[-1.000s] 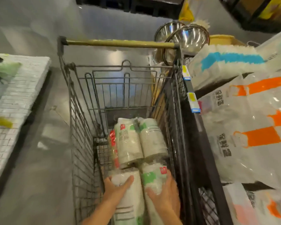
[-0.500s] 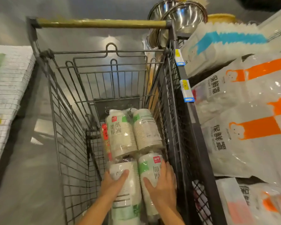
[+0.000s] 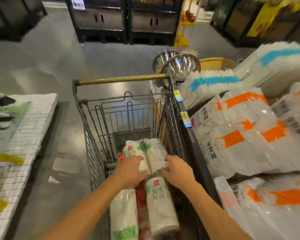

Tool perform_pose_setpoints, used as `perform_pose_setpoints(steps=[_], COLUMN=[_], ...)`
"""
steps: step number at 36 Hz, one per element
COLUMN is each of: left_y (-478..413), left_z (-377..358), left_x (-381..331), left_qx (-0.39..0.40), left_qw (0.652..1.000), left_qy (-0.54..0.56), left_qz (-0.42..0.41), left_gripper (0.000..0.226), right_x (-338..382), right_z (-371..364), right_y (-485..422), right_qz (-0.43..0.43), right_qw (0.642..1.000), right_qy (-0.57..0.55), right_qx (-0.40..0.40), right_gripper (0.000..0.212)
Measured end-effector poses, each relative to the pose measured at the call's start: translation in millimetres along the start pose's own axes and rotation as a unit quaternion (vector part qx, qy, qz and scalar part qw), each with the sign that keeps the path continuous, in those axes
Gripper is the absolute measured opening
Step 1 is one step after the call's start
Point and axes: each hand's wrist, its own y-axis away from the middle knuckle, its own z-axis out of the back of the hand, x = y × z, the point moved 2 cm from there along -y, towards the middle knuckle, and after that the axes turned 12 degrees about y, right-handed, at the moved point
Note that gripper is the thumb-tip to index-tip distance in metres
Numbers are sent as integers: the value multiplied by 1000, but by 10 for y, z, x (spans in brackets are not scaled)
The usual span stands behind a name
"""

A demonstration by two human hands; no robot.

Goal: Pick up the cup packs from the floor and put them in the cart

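We stand on a grey shop floor (image 3: 59, 63) with a wire cart (image 3: 92, 144) straight ahead of us, and both arms reach down into its basket. To the right of the right grip (image 3: 177, 172), outside the cart, lie big white bags with orange labels (image 3: 241, 141). Well to the left of the left grip (image 3: 130, 172) sits a white checked pile (image 3: 26, 135).

Four cup packs are inside the cart, lying lengthwise in two pairs. The near left pack (image 3: 124, 212) and the near right pack (image 3: 160, 203) lie below our wrists, closer to us than either grip. A red pack (image 3: 140, 196) shows in the gap between them. The far left pack (image 3: 134, 152) and the far right pack (image 3: 156, 152) lie side by side and touching, just beyond the knuckles. Past the cart's far right corner, well beyond the right grip, are two steel bowls (image 3: 182, 66).

The left grip is released, its fingers laid fairly straight over the far left pack. The right grip touches the near end of the far right pack with bent fingers. The blur keeps us from telling whether it is grasping the pack.
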Motion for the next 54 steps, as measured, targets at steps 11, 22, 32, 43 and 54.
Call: perform_pose_setpoints(steps=[11,22,32,43,54], left_y=[659,1692,2857,5221,8038], left_z=[1173,1243,282,-1742,-3412], left_x=[-738,-1324,-2094,-2369,-1387], left_qx=[-59,-9,73,221,369], left_qw=[968,905,823,630,415], left_qy=[-169,-235,-267,-306,-343], left_qz=[-177,-355,-496,-679,-757], left_gripper=[56,55,56,50,50], right_x=[449,422,21,388,1874], right_z=[1284,1634,1087,-281,-1815], right_y=[617,2274,4360,7456,10173], right_qz=[3,-190,-391,-620,-783], right_qw=[992,968,903,755,588], right_qy=[56,6,-31,-119,-160], right_qx=[-110,-162,-178,-175,-125], right_gripper=[34,45,42,39,37])
